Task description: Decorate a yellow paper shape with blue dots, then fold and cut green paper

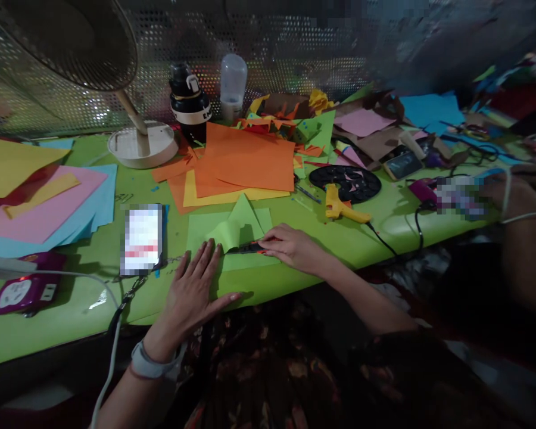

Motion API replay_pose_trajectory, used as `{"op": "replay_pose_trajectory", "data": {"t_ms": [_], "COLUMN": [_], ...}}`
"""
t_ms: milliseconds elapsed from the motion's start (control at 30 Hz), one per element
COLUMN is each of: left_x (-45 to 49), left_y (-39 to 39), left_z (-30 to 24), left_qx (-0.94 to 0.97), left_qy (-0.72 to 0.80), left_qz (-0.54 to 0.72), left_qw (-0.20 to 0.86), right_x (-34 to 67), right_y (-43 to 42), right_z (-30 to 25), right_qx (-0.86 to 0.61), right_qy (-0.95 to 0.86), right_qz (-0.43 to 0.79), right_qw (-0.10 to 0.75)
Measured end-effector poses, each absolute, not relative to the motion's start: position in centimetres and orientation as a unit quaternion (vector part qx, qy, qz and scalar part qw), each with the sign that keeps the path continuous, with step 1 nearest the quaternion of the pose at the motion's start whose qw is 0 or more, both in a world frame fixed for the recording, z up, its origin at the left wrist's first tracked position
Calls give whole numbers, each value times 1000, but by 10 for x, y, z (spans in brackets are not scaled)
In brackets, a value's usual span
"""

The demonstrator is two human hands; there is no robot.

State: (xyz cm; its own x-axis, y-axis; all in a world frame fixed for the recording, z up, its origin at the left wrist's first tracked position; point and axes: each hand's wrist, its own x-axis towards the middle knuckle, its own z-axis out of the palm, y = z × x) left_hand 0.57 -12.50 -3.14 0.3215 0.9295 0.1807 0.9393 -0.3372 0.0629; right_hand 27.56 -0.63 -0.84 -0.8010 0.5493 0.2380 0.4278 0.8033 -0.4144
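A sheet of light green paper [252, 260] lies on the table before me, with a flap of it curled and folded up into a point. My left hand [195, 280] is flat, fingers spread, pressing the paper's left side. From the right, my right hand [290, 247] is closed around what look like scissors [245, 248], dark with orange-red parts. Their dark blades lie low along the paper, close beside the curled flap and pointing toward my left fingers. How far the blades are apart I cannot make out.
Orange sheets [245, 158] lie behind the paper. A yellow glue gun [339, 207] and a black tray [361, 182] are to the right, a lit phone [142, 241] to the left. Behind stand a fan [143, 143] and a black bottle [190, 110]. Another person's arm [524, 202] rests far right.
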Motion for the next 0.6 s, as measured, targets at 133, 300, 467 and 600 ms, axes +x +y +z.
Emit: {"op": "replay_pose_trajectory", "data": {"t_ms": [133,300,467,600], "left_x": [5,5,5,4], "left_y": [-125,-125,-125,-125], "left_z": [-31,-30,-30,-29], "left_qx": [-818,-818,-818,-819], "left_qy": [-566,-567,-567,-566], "left_qz": [-102,-94,-95,-92], "left_qw": [29,30,25,24], "right_x": [273,269,264,262], "right_y": [-9,-12,-12,-12], "right_z": [-8,-6,-7,-7], "right_qx": [-254,-259,-250,-260], "right_qy": [-938,-938,-939,-937], "right_qz": [167,157,165,169], "right_qw": [169,166,167,164]}}
